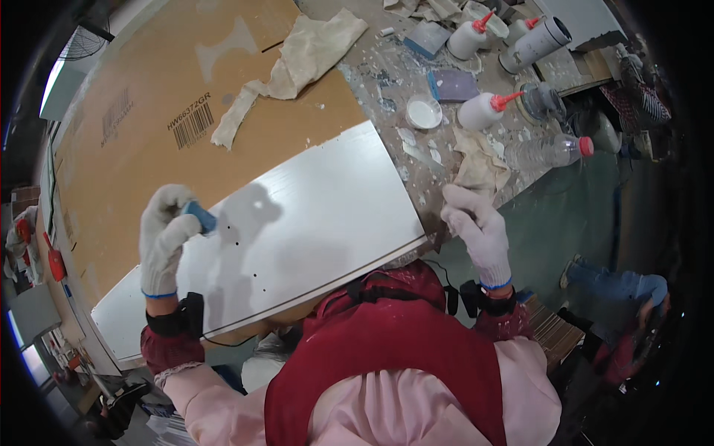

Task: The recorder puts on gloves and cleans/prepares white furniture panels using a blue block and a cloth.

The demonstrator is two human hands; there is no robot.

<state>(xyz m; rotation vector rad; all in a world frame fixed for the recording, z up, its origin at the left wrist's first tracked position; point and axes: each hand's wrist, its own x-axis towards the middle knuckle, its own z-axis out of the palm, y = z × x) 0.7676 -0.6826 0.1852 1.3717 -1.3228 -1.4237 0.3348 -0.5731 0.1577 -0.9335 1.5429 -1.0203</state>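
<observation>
My left hand [163,241], in a white knit glove, pinches a small blue sanding block [200,217] between thumb and fingers. It hangs just over the left part of a long white panel [320,204], which has several small dark holes. My right hand [480,234], gloved the same way, is off the panel's right end, beside the table edge. Its fingers are curled together, and whatever may be between them is hidden. Closest to those fingers lies a crumpled beige rag [480,165].
Brown cardboard [149,171] lies under the panel, with a long cloth strip [297,63] on it. White squeeze bottles with red tips [480,111], a small cup [424,111], a purple block [454,85] and a clear plastic bottle [547,151] stand or lie at right. A person [617,286] is at far right.
</observation>
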